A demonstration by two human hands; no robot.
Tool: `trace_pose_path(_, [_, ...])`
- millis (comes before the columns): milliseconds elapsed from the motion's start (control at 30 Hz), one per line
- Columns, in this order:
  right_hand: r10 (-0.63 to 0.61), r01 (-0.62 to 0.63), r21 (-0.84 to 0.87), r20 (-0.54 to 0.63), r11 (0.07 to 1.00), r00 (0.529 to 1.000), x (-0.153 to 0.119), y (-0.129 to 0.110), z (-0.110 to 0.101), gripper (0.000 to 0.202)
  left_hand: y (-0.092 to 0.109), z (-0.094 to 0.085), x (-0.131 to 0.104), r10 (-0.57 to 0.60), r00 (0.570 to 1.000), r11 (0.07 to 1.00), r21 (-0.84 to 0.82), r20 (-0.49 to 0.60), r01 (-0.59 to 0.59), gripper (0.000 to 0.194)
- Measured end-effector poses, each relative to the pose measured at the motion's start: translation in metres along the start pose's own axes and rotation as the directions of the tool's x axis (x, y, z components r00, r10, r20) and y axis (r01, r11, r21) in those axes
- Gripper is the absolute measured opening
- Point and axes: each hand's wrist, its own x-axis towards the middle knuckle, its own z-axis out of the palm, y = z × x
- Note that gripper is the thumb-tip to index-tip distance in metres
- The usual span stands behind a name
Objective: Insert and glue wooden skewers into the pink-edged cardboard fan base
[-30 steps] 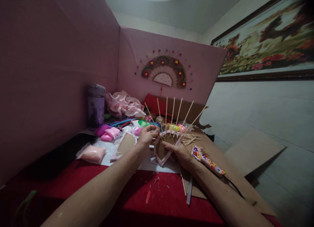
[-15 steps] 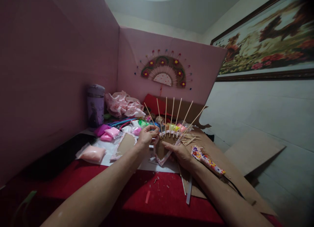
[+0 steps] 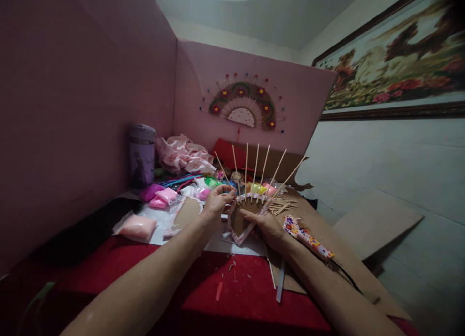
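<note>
Head view: left hand (image 3: 220,200) nearly closed, pinching leftmost stick (image 3: 222,169) near its base; right hand (image 3: 268,225) closed on cardboard piece (image 3: 238,223), thumb flat on its face; piece held over middle of bench (image 3: 189,287), between front and back edges; other sticks (image 3: 256,174) fanned upward from its top; flowered tool (image 3: 308,237) toward right edge.

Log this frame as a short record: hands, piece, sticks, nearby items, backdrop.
left hand: pinches leftmost stick near its lower end
right hand: holds cardboard piece, thumb across its front
piece edging: pale pink
sticks: seven, fanned upward; leftmost's attachment can't be told
nearby, picture right: stick pile, floral-patterned corded tool
nearby, picture left: second cardboard piece, peach-filled bag
backdrop: decorated fan on pink panel
</note>
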Motion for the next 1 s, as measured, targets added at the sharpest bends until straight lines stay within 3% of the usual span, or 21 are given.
trace_pose_path(1000, [-0.003, 0.004, -0.025, 0.019, 1.000, 1.000, -0.0013, 0.0017, -0.0008, 0.032, -0.0015, -0.0012, 0.0021, 0.001, 1.000, 1.000, 0.005, 0.000, -0.001, 0.033])
